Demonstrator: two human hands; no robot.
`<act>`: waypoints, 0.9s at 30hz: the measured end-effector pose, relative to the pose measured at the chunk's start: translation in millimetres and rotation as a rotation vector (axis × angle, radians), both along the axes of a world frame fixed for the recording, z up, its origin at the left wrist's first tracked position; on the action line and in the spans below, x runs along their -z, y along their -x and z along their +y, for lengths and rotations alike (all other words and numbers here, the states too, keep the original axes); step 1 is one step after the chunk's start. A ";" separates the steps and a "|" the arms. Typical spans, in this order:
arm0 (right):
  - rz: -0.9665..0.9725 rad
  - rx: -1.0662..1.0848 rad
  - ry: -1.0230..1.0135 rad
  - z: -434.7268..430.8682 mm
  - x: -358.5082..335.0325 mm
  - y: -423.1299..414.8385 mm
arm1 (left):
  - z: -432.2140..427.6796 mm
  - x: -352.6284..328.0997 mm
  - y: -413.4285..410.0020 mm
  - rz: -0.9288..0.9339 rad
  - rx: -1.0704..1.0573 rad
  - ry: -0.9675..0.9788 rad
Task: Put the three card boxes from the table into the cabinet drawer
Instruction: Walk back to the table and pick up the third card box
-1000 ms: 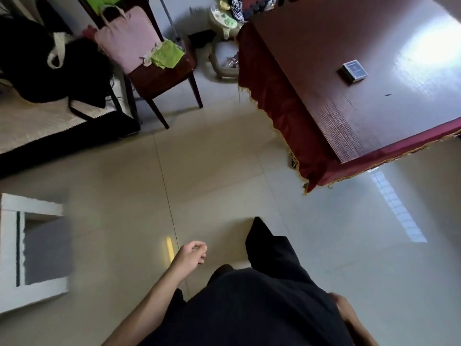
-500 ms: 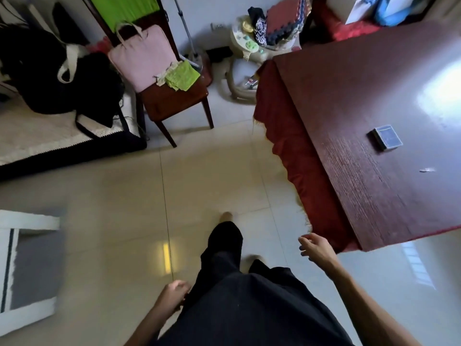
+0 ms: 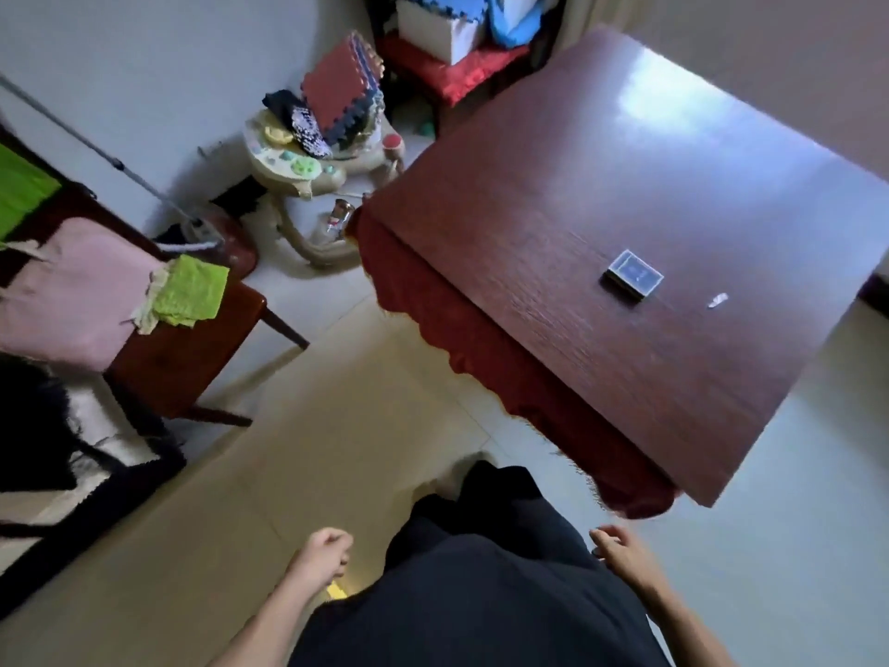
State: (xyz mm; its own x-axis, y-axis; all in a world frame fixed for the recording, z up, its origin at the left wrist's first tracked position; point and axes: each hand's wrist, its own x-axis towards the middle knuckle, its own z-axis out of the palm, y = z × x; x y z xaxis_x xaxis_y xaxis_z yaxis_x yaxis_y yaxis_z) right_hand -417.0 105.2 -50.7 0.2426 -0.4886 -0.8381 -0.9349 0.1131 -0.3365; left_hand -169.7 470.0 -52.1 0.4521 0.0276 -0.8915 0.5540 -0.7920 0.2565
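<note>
One dark card box (image 3: 634, 273) with a pale rim lies flat on the dark red wooden table (image 3: 567, 223) at the right, near a small white scrap (image 3: 717, 300). My left hand (image 3: 323, 554) hangs at my side with its fingers curled shut and nothing in it. My right hand (image 3: 619, 547) is low by my hip, just short of the table's near corner, fingers loosely bent and holding nothing. No cabinet or drawer is in view.
A red fringed cloth (image 3: 462, 339) hangs from the table's left side. A wooden chair (image 3: 183, 349) with a pink bag (image 3: 72, 300) and green cloth (image 3: 192, 291) stands at the left. A baby walker (image 3: 308, 175) piled with foam mats sits by the wall. Tiled floor (image 3: 346, 426) lies ahead.
The view has swung right and nearer the table; the white cabinet at the left has left the frame. My right hand has dropped lower, and my left hand has swung forward.
</note>
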 end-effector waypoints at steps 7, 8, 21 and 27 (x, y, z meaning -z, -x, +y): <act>0.108 0.326 -0.055 16.5 27.1 7.1 | -145.6 -0.2 -145.0 -0.094 0.344 0.101; 0.114 0.360 -0.066 14.1 30.7 0.7 | -167.0 -1.0 -159.9 -0.108 0.370 0.111; -0.201 0.563 0.064 -98.7 -12.0 -164.5 | -294.0 2.7 -255.5 -0.039 0.655 0.170; -0.204 0.622 0.162 -138.9 -22.9 -221.5 | -308.5 13.0 -298.3 0.027 0.765 0.126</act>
